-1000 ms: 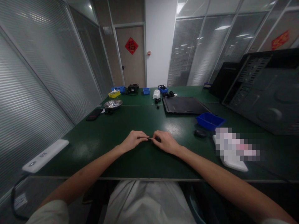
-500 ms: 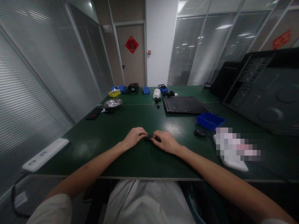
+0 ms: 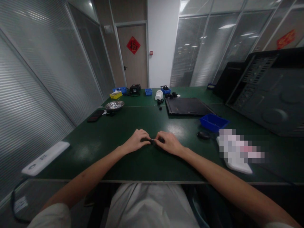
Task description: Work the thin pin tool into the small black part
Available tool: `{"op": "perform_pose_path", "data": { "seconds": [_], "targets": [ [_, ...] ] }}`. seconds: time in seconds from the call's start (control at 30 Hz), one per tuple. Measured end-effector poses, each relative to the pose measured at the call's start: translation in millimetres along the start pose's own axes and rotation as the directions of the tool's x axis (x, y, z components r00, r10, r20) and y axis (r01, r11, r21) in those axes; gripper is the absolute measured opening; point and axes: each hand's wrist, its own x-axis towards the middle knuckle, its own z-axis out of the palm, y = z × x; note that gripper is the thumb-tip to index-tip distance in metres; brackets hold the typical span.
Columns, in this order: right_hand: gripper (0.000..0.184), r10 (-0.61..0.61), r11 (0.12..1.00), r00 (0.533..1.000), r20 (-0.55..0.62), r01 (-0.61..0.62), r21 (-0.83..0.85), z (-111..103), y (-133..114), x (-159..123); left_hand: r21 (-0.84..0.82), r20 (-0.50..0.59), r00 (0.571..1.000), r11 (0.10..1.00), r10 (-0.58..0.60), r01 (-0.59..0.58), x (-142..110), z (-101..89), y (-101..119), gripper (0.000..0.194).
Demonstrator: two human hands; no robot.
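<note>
My left hand [image 3: 136, 141] is closed in a pinch, thumb and fingertips on a small black object [image 3: 152, 142] just above the green table. Opposite it, my right hand [image 3: 169, 144] pinches the right end of that object, near a tiny shiny spot. The fingertips of both hands almost meet. The fingers cover most of the object, and it is too small and dark to tell its kind. A black computer mouse [image 3: 203, 135] lies to the right of my right hand.
Right of my hands are a blue tray [image 3: 213, 123], a white slab [image 3: 235, 163] with a blurred patch, and a large computer case [image 3: 268, 95]. Farther back lie a black flat panel [image 3: 188, 107] and a metal bowl [image 3: 114, 106]. A white power strip [image 3: 46, 158] sits at left.
My left thumb has come down and my left fingertips have moved slightly right onto the small black object, nearer my right hand. The right hand has barely shifted.
</note>
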Motion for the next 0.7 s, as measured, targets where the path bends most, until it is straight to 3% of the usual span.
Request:
{"op": "perform_pose_path", "data": {
  "seconds": [0.2, 0.3, 0.37, 0.43, 0.5, 0.6, 0.7],
  "targets": [
    [0.012, -0.003, 1.000, 1.000, -0.004, 0.003, 0.008, -1.3, -0.8, 0.1, -0.020, 0.053, 0.998, 1.000, 0.016, -0.015, -1.1, -2.3, -10.7, 0.028],
    [0.014, 0.004, 1.000, 1.000, 0.000, -0.004, 0.009, -2.8, -2.5, 0.6, 0.050, 0.038, 0.998, 0.998, -0.050, 0.048, -14.8, -23.0, -39.8, 0.033],
    [0.015, 0.004, 1.000, 1.000, 0.017, -0.004, 0.016, -3.3, -3.3, 1.2, 0.112, -0.005, 0.982, 0.976, -0.187, 0.186, -33.2, -48.9, -72.5, 0.035],
    [0.015, 0.009, 1.000, 0.999, 0.031, -0.009, 0.017, -3.0, -3.1, 1.7, 0.174, -0.086, 0.921, 0.905, -0.379, 0.388, -58.5, -80.9, -110.3, 0.036],
    [0.014, 0.016, 1.000, 0.999, 0.029, -0.016, 0.012, -2.1, -1.9, 2.0, 0.221, -0.164, 0.818, 0.788, -0.551, 0.575, -87.0, -111.9, -145.4, 0.039],
    [0.014, 0.016, 1.000, 0.999, 0.028, -0.017, 0.016, -0.7, 0.5, 1.7, 0.262, -0.220, 0.698, 0.648, -0.682, 0.715, -124.3, -143.1, -180.3, 0.041],
    [0.015, 0.013, 1.000, 1.000, 0.023, -0.014, 0.020, -0.1, 1.5, 1.1, 0.274, -0.204, 0.703, 0.649, -0.682, 0.710, -144.3, -152.6, -192.6, 0.045]
  ]
}}
